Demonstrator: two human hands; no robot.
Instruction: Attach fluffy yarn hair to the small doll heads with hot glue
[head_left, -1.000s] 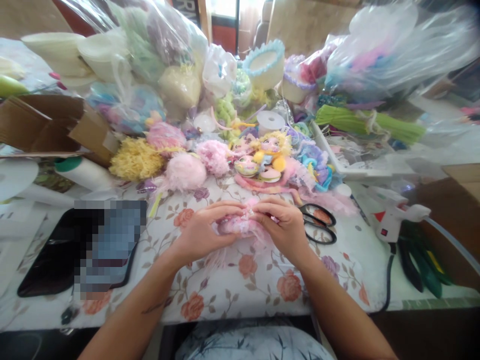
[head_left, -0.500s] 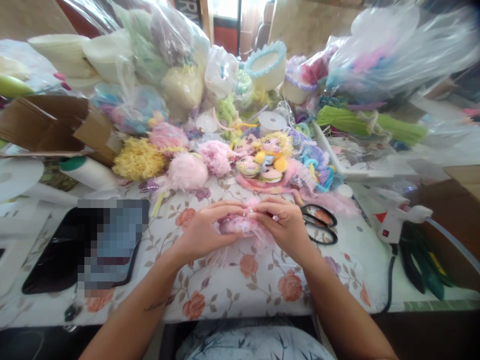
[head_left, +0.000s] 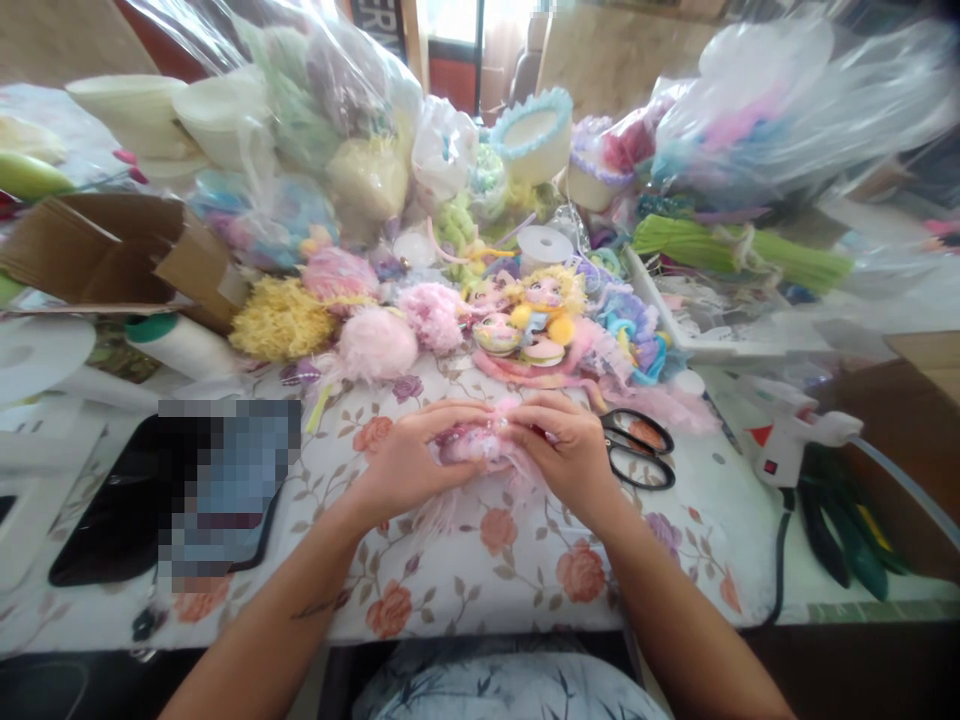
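Observation:
Between my two hands is a pink, fluffy piece of trim point(head_left: 480, 447) with small shiny bits and loose strands hanging over the flowered tablecloth point(head_left: 450, 590). My left hand point(head_left: 431, 450) grips it from the left, thumb below and fingers along the top. From the right, my right hand point(head_left: 562, 445) pinches its upper part with thumb and fingertips close to the left fingertips. The fingers hide much of the piece. Black-handled scissors point(head_left: 641, 450) lie just right of my right hand, their blades partly hidden.
Pink yarn balls point(head_left: 377, 343), a yellow yarn bundle point(head_left: 281, 318) and doll-faced pieces point(head_left: 551, 290) are heaped behind my hands. A phone point(head_left: 247, 480) lies to the left. A white glue gun point(head_left: 787, 430) and green-handled pliers point(head_left: 855, 540) are at the right. A cardboard box point(head_left: 112, 250) stands back left.
Both hands keep nearly the same place and grip. The pink trim has shifted slightly between the fingers, and the camera view has moved a little.

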